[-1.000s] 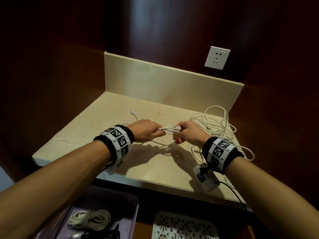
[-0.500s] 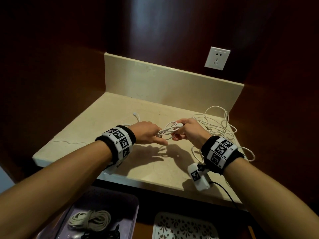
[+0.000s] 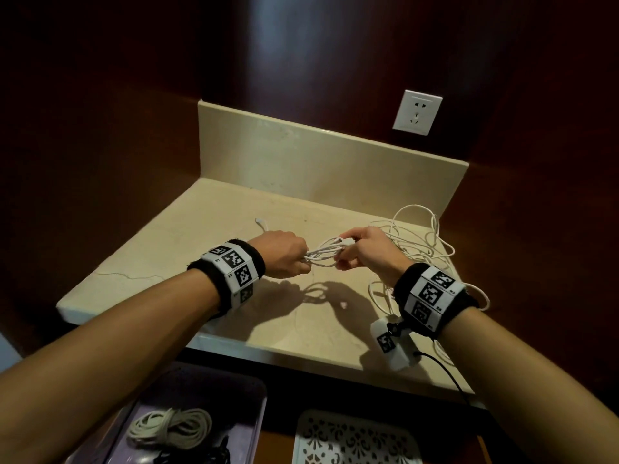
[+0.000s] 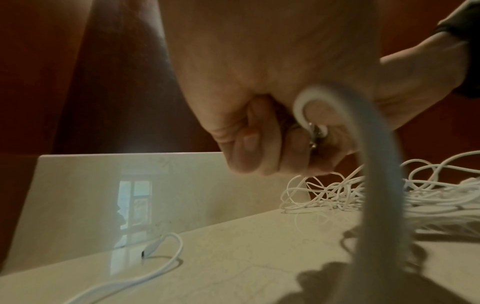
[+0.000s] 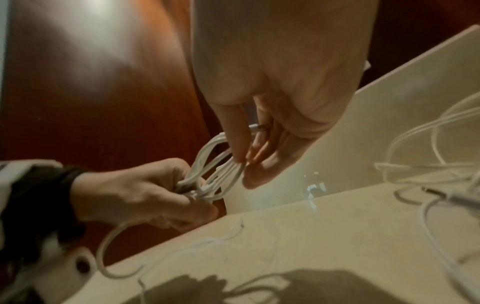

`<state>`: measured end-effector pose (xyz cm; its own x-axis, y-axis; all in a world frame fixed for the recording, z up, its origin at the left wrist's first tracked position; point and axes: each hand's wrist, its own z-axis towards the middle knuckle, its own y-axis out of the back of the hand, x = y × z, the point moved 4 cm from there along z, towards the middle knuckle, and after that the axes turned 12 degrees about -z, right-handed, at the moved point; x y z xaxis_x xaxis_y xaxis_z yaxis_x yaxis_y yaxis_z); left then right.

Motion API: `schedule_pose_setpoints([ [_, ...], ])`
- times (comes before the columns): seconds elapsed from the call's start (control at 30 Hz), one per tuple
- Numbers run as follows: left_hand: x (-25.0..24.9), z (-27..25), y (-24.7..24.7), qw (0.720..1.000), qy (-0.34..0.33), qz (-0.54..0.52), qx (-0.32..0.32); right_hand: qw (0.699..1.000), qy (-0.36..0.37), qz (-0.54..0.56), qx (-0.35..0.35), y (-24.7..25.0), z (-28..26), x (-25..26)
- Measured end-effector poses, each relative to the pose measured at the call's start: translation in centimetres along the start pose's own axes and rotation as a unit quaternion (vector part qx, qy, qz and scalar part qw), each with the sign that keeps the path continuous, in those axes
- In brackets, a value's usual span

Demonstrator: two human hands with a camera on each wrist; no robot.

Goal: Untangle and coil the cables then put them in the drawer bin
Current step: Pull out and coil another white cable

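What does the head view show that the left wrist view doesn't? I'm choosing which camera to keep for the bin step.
Only the head view shows the purple drawer bin with a coiled cable already inside, the wall socket, and both hands around the white cable bundle. Only the left wrist view shows the left hand from below, its fingers curled. Both show the tangled pile and a loose connector end on the counter.
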<state>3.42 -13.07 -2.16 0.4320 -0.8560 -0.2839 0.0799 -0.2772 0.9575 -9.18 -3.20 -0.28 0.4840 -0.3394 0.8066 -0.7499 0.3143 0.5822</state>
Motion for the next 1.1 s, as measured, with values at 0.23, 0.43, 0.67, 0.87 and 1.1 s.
schedule_pose_setpoints([
  [0.23,-0.5,0.1,-0.1,0.999,-0.008,0.046,0.014,0.84,0.167,-0.514,0.048,-1.1,-0.4,1.6],
  [0.43,-1.4,-0.2,0.1,0.995,-0.014,0.093,0.02,0.745,0.178,-0.643,0.02,-2.9,-0.3,1.8],
  [0.67,-1.4,-0.6,0.2,0.994,-0.007,0.105,0.007,0.761,0.158,-0.629,0.024,-3.8,-0.4,1.9],
  [0.87,-1.2,-1.0,0.2,0.996,-0.014,0.086,0.01,0.761,0.154,-0.626,0.07,-3.9,-0.2,1.4],
  [1.1,-1.1,-1.1,0.5,0.999,-0.022,0.029,-0.021,0.765,0.154,-0.614,0.12,-3.7,0.0,0.5],
])
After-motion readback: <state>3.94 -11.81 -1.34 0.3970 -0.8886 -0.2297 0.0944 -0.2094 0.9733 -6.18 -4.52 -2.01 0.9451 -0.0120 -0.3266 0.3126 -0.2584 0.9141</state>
